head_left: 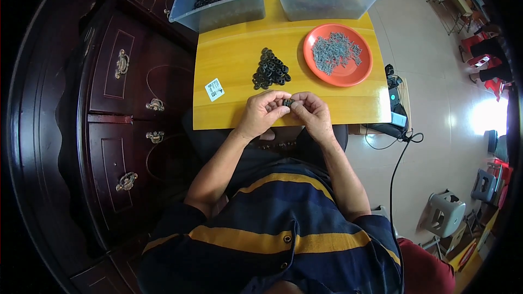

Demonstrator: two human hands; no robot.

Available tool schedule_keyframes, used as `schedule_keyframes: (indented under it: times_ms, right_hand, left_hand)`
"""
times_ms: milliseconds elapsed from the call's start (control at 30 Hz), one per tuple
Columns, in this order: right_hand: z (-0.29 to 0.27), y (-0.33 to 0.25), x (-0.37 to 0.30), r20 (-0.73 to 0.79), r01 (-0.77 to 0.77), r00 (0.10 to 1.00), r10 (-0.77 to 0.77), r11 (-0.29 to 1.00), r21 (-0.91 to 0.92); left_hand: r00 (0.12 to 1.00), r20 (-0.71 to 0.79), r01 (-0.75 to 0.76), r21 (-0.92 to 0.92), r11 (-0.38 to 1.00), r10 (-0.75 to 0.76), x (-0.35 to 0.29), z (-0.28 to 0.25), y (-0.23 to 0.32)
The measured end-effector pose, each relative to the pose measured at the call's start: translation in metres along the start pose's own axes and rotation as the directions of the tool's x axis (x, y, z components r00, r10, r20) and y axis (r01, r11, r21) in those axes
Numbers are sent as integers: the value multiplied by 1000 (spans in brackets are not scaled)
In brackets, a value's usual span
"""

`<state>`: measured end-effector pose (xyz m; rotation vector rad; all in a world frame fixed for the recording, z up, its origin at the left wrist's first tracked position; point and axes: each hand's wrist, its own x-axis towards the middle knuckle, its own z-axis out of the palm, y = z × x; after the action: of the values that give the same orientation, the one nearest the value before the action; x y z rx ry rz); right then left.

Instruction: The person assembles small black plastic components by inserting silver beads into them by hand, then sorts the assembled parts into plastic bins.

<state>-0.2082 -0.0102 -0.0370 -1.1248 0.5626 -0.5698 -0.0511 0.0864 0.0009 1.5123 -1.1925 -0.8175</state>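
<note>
Near the front edge of the yellow table (229, 114), my left hand (262, 110) and my right hand (312, 113) meet. Between their fingertips is a small round black part (288, 102), pinched from both sides; its finer details are too small to make out. Just beyond my left hand lies a heap of similar black ring-shaped parts (271, 69). Past my right hand, an orange-red plate (348, 79) holds a pile of small grey screw-like pins (333, 51).
Two clear plastic bins stand at the far edge: the left bin (218, 17) is full of black parts, the right bin (327, 8) holds a few. A white label (214, 90) lies at the left. Dark wooden drawers (117, 109) flank the table; a black cable (393, 185) hangs at right.
</note>
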Motion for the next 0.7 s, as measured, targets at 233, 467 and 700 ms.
schedule_keyframes:
  times_ms: [233, 467, 700]
  right_hand:
    - [5, -5, 0, -9, -21, 1000, 21, 999, 28]
    - [5, -15, 0, 49, -125, 991, 123, 991, 42]
    - [13, -21, -2, 97, -201, 978, 185, 962, 188]
  left_hand:
    - [999, -11, -31, 46, 998, 32, 3, -2, 3]
    - [991, 103, -93, 71, 993, 86, 9, -13, 14]
    - [990, 107, -119, 294, 949, 91, 7, -11, 45]
